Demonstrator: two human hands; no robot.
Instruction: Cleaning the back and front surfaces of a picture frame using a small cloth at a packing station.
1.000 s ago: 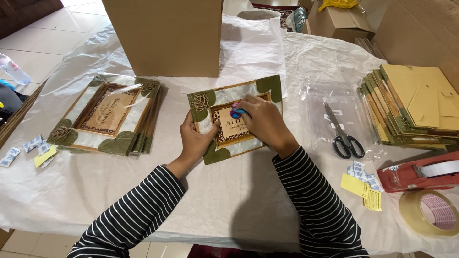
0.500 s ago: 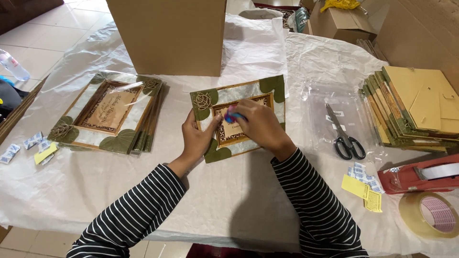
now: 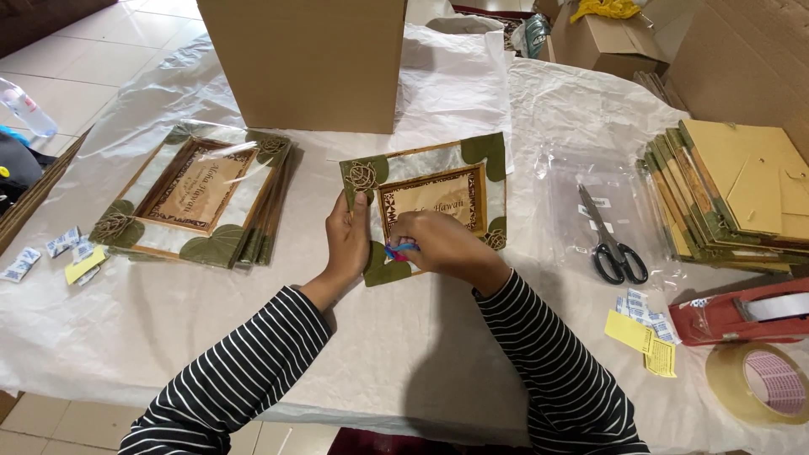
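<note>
A decorated picture frame (image 3: 438, 181) with green leaf corners and a brown centre panel lies wrapped in clear film on the table in front of me. My left hand (image 3: 348, 240) grips its left edge, thumb over the front. My right hand (image 3: 442, 244) rests on the frame's lower part, fingers closed on a small blue and pink object (image 3: 398, 250) pressed against the frame; what that object is I cannot tell.
A stack of similar wrapped frames (image 3: 202, 198) lies at the left. Unwrapped frames with yellow backs (image 3: 742, 190) are stacked at the right, beside scissors (image 3: 611, 240) on clear bags. A red tape dispenser (image 3: 746, 312), tape roll (image 3: 763, 379) and cardboard box (image 3: 308, 59) stand around.
My right hand has slid from the frame's upper middle down to its lower left part, taking the small blue object along. The left hand still holds the left edge.
</note>
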